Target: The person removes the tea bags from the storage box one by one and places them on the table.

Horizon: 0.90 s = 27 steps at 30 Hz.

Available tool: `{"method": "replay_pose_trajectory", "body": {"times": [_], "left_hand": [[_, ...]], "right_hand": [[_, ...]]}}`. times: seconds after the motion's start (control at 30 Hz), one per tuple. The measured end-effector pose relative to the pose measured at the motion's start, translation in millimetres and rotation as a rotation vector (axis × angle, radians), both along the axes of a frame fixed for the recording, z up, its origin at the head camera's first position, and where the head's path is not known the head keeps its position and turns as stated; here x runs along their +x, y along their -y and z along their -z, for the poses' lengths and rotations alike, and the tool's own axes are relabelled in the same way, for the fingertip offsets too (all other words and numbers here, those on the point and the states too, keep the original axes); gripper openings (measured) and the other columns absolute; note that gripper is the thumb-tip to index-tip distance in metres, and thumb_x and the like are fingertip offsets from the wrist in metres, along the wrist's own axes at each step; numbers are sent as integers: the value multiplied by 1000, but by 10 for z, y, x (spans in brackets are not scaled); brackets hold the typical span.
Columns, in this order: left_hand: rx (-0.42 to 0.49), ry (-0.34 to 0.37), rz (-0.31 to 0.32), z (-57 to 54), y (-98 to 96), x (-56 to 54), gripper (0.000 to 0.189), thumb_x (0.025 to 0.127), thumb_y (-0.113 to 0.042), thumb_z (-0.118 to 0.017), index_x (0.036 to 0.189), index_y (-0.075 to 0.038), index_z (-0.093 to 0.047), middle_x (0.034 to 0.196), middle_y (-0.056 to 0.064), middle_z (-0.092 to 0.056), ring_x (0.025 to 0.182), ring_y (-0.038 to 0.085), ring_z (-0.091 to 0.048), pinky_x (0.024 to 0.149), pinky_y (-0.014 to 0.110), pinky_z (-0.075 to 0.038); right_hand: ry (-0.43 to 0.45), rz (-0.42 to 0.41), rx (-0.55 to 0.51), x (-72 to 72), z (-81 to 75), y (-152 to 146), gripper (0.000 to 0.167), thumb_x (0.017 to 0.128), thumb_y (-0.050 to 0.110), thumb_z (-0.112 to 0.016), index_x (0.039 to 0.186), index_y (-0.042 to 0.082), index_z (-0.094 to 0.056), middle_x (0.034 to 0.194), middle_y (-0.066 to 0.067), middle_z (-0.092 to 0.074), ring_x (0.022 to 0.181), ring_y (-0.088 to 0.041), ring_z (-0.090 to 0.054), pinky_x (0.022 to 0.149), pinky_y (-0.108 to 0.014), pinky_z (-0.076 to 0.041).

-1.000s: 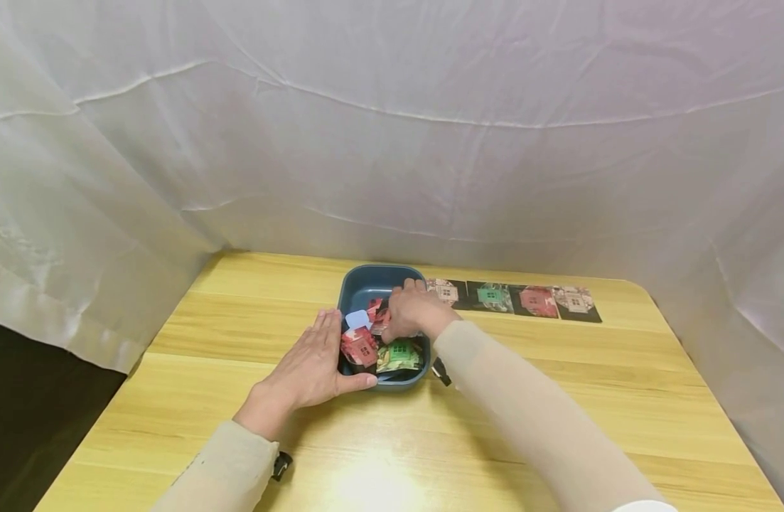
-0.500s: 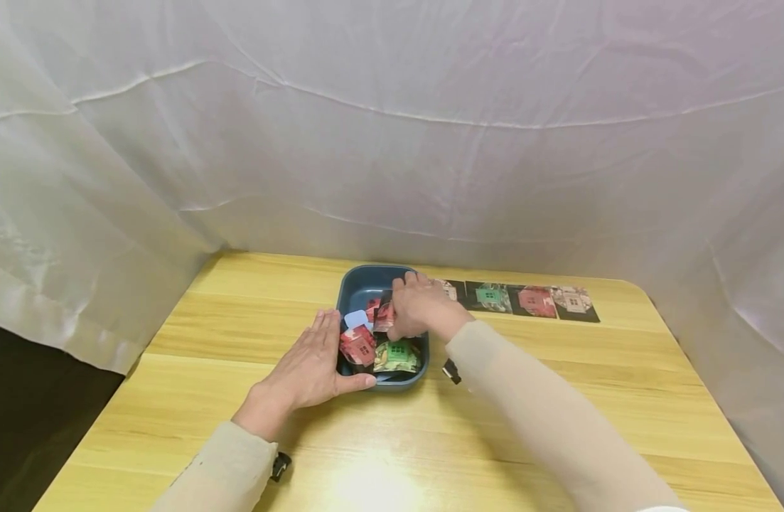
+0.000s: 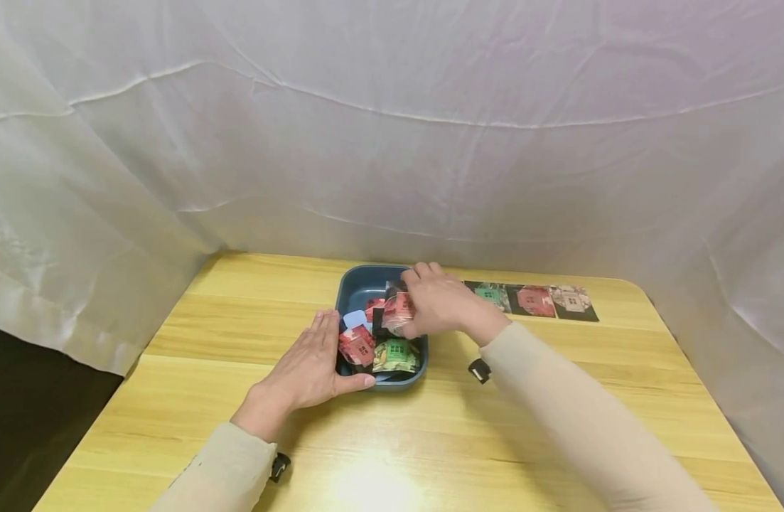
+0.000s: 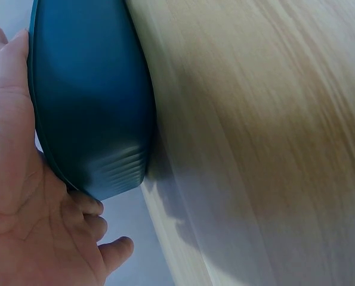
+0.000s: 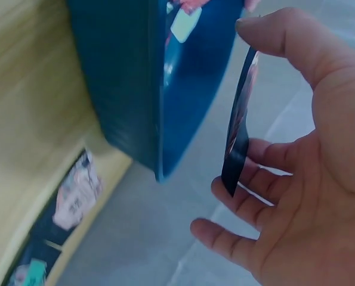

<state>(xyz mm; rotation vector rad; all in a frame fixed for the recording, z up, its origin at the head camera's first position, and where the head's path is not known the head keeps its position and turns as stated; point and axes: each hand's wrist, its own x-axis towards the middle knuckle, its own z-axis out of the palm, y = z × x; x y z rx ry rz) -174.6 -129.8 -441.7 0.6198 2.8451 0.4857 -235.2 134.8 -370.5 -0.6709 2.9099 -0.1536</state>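
My right hand [image 3: 439,302] pinches a flat black-and-red sachet [image 3: 398,304] by its edges, thumb on one side and fingers on the other. In the right wrist view this sachet [image 5: 240,125] shows edge-on, outside the rim of the blue bin. My left hand [image 3: 305,363] lies against the left side of the blue bin [image 3: 366,272], fingers straight and thumb stretched along its near edge. In the left wrist view the palm lies along the bin's rim [image 4: 90,101]. Inside the bin are a red sachet [image 3: 357,346], a green sachet [image 3: 396,353] and a pale blue piece [image 3: 355,319].
Right of the bin, sachets lie in a row along the table's far edge: a green one [image 3: 490,295], a red one [image 3: 535,301] and a beige one [image 3: 573,302]. My right hand hides the row's left end. A pale cloth [image 3: 392,178] hangs behind the wooden table [image 3: 206,370].
My right hand has drawn the sachet up from among the others in the bin and shifted right with it. My left hand has stayed in place at the bin.
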Motion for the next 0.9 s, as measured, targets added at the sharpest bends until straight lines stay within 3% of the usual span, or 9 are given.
{"method": "replay_pose_trajectory", "body": {"times": [0.17,0.33,0.6,0.73,0.9], "left_hand": [[6,-3,3,5,1,-4,137,82,-89,-60,167,4,-6,175,25,-7,164,39,-5,132,55,-18],[2,-3,-3,7,4,-5,137,82,-88,-61,167,5,-6,175,24,-6,164,39,-5,132,54,-17],[6,1,6,8,1,-1,136,83,-87,-61,167,5,-5,175,24,-5,164,39,-4,132,55,-17],[16,-3,5,1,15,8,138,82,-90,-58,167,5,-5,175,24,-6,164,39,-5,132,55,-18],[18,-18,5,-11,29,5,138,82,-91,-57,167,5,-6,175,25,-7,164,40,-6,132,56,-19]], "right_hand": [[-31,1,-59,91,-137,-308,101,75,47,-85,154,-1,-43,146,-18,-50,135,-37,-46,119,-58,-42],[-74,8,-105,126,-152,-652,98,73,41,-86,150,-5,-45,141,-21,-53,129,-38,-49,113,-58,-45],[-58,37,-105,205,110,-1018,89,75,33,-89,145,-6,-49,137,-24,-56,126,-41,-53,110,-60,-48],[-17,50,-100,224,285,-1028,89,75,35,-89,143,-6,-50,140,-25,-55,130,-43,-52,112,-61,-47],[-18,7,-93,187,489,-954,92,72,39,-88,142,-7,-51,138,-25,-57,130,-44,-53,115,-62,-45]]}}
